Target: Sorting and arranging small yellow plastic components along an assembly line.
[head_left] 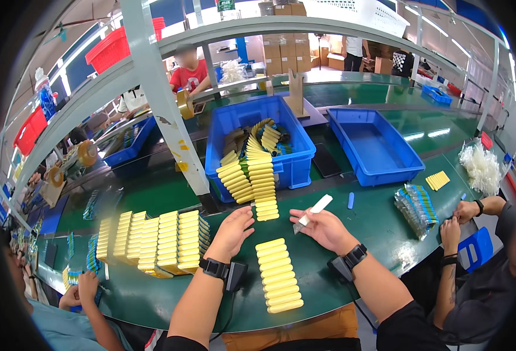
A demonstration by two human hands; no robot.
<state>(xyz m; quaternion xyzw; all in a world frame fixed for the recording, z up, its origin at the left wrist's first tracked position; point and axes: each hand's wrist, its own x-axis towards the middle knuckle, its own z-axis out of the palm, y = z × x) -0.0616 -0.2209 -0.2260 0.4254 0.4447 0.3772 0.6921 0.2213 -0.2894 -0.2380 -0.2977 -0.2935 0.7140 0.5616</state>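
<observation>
My right hand (323,229) is closed around a white-handled cutter (321,203), its thin greyish tip pointing down toward the table. My left hand (234,231) holds nothing; its fingers are slightly apart and curved toward the hanging end of a yellow strip (264,190). That strip, made of rounded sticks joined side by side, trails over the rim of a blue crate (296,169) down onto the table. Between my forearms lies a separate yellow panel (278,276) of the same sticks.
Stacks of yellow panels (169,241) stand left of my left hand. An empty blue tray (375,149) and bagged blue-green strips (416,210) are to the right. A grey post (164,105) rises at the left. Co-workers' hands (452,228) are at the right edge and lower left.
</observation>
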